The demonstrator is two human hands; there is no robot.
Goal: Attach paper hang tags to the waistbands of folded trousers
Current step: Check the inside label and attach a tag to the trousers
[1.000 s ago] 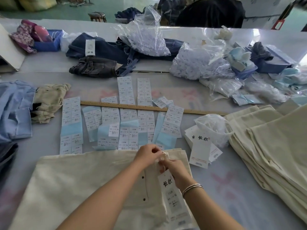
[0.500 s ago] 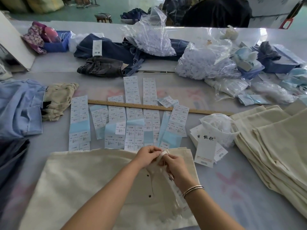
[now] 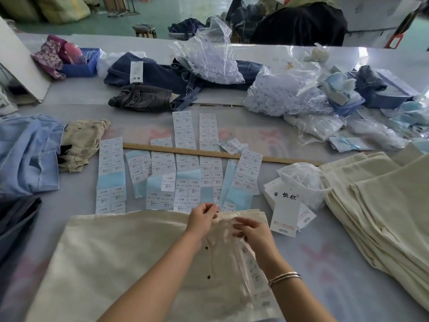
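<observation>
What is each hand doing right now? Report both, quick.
Left hand: pinching the tag string at the waistband of the cream trousers.
Right hand: fingers curled by the blurred hang tag; grip unclear.

Table: trousers, label sheets, ruler

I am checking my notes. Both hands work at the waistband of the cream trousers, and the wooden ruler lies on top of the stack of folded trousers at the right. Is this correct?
Not quite. In the head view the wooden ruler lies on the table across the label sheets, not on the stack of folded trousers. The left hand and right hand do work at the cream trousers waistband.
</observation>
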